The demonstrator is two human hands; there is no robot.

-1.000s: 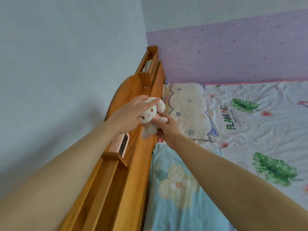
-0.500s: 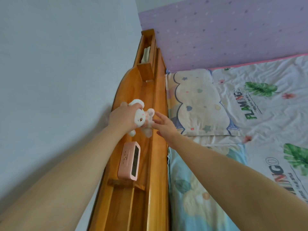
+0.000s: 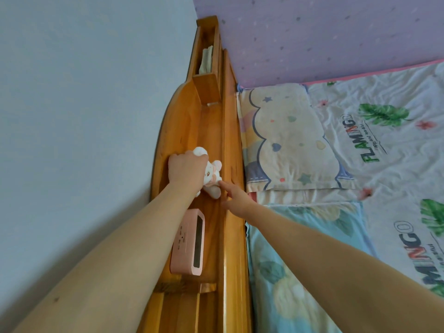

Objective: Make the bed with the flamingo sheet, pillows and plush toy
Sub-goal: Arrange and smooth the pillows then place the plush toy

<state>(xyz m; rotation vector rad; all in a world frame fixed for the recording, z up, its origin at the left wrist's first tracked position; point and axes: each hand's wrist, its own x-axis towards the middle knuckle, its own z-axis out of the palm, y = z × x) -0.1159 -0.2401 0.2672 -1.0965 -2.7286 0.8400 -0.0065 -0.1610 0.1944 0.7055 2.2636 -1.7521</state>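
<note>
Left hand curls round the small white-and-pink plush bunny, seating it on the orange wooden headboard shelf; right hand, fingers straight, steadies it.

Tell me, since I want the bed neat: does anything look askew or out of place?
The flamingo sheet lies creased beside the cloud pillow. The plush toy is tilted over the headboard shelf, gripped by the left hand; the right hand touches it.

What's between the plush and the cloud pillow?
Only the headboard's wooden rail: plush on one side, pillow on the other. The right hand crosses the rail nearer the camera. Head view.
</note>
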